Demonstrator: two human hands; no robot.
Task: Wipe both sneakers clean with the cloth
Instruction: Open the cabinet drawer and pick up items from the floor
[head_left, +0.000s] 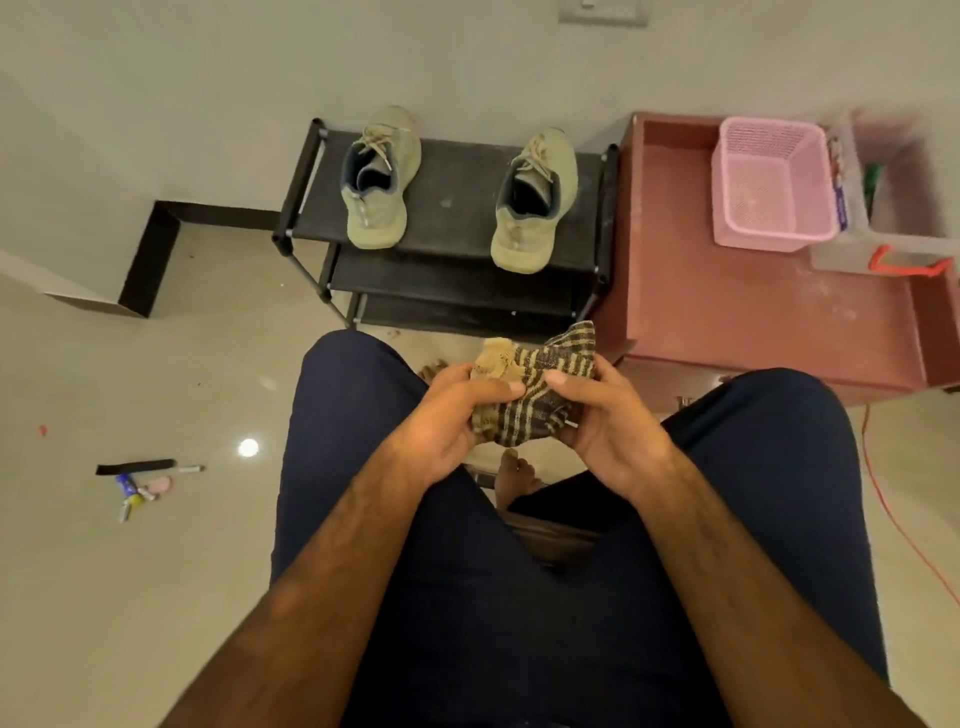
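Both forearms are stretched forward over the thighs of the seated person, and the two grips are brought together above the gap between the knees. The left grip (441, 421) is closed round one end of the cloth (540, 387), with its thumb laid flat across the top and its fingers curled underneath. The right grip (608, 421) is closed round the opposite end in the same way, so that the two thumb tips are almost met over the middle of the fabric. The cloth is bunched into a thick wad between the grips. It is woven in dark and beige stripes, with a plain tan, frayed corner pushed up just beyond the left grip.

Neither sneaker is touched. Both are set well beyond the grips on the top shelf of a black shoe rack (457, 208), the left sneaker (376, 202) ahead and to the left of the left grip, the right sneaker (530, 218) almost straight ahead of the cloth, the two well apart. They are made of olive-green knit with pale laces and grey-blue linings, and their heels are turned toward the grips.

Ahead and to the right of the right grip, a red-brown counter (727, 312) is stood beside the rack, and a pink mesh basket (769, 182) is carried on it. Far to the left of the left grip, pens and small items (140, 480) are scattered on the glossy floor
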